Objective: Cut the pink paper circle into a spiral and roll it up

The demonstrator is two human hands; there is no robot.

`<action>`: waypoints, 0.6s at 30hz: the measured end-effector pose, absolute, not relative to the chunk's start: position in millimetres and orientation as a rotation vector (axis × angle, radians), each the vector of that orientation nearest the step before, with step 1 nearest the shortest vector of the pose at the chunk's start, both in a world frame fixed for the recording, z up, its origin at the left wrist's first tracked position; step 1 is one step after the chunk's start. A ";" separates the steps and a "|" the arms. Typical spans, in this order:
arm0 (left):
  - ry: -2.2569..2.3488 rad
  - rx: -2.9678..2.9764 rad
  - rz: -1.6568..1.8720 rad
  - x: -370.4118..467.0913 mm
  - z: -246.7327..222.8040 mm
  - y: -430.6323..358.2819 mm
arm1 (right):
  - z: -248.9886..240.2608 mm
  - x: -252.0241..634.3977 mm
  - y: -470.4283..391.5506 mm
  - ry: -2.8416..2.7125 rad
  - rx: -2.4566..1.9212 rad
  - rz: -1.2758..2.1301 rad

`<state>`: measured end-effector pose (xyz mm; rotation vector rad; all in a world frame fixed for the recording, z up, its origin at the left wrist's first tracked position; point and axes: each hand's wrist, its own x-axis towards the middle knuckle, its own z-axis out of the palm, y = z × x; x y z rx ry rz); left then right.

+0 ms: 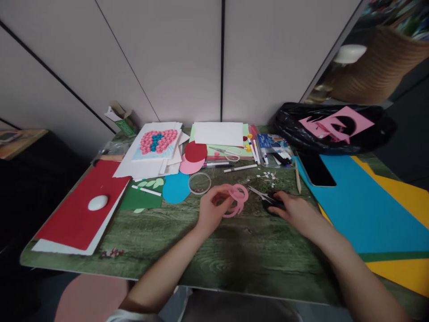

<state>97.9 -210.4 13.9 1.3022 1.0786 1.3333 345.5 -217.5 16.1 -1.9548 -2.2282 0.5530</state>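
Note:
My left hand (214, 203) pinches a curled pink paper strip (239, 206), which loops out past the fingertips in a spiral. To the right of it, my right hand (295, 208) has its fingers closed at the black handles of a pair of scissors (264, 195). The scissor blades point left toward the pink strip, slightly apart from each other. Small white paper scraps (268, 176) lie just beyond the scissors. A round tape-like ring (199, 183) with small bits inside sits beyond my left hand, beside a blue paper circle (176, 188).
Red paper (83, 205) with a white oval object (98, 203) lies left. A flower picture (157, 145) tops white sheets. Pale-handled scissors (231, 154) and pens lie at the back. Right are blue paper (365, 205), a phone (315, 169) and a black bag (288, 120) bearing pink offcuts.

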 end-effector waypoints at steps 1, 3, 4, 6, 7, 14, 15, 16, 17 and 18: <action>1.084 1.350 1.340 98.3 13.4 -212.0 | 18.3 344.8 -219.0 -2.197 -1.939 0.523; 1.121 1.502 1.394 98.3 13.5 -215.0 | 26.3 340.9 -222.6 -2.116 -1.919 0.463; 1.132 1.591 1.429 98.0 14.0 -216.3 | 31.4 337.0 -224.7 -2.069 -1.888 0.493; 1.151 1.736 1.497 97.2 15.0 -218.9 | 41.0 325.1 -229.3 -1.968 -1.750 0.815; 1.139 1.813 1.493 96.8 15.3 -220.1 | 44.3 317.5 -231.7 -1.894 -1.642 1.074; 0.991 2.024 1.374 98.3 11.1 -228.4 | 32.5 277.0 -238.4 -1.362 -1.247 1.565; 0.952 2.012 1.344 98.8 11.0 -229.5 | 30.3 276.7 -237.5 -1.383 -1.292 1.502; 0.921 1.989 1.307 99.2 11.2 -230.4 | 28.8 277.5 -236.5 -1.402 -1.328 1.436; 0.901 1.952 1.269 99.8 11.5 -231.2 | 27.9 279.0 -235.5 -1.420 -1.357 1.378; 0.899 1.891 1.232 100.6 12.0 -231.6 | 27.4 280.9 -234.5 -1.429 -1.376 1.332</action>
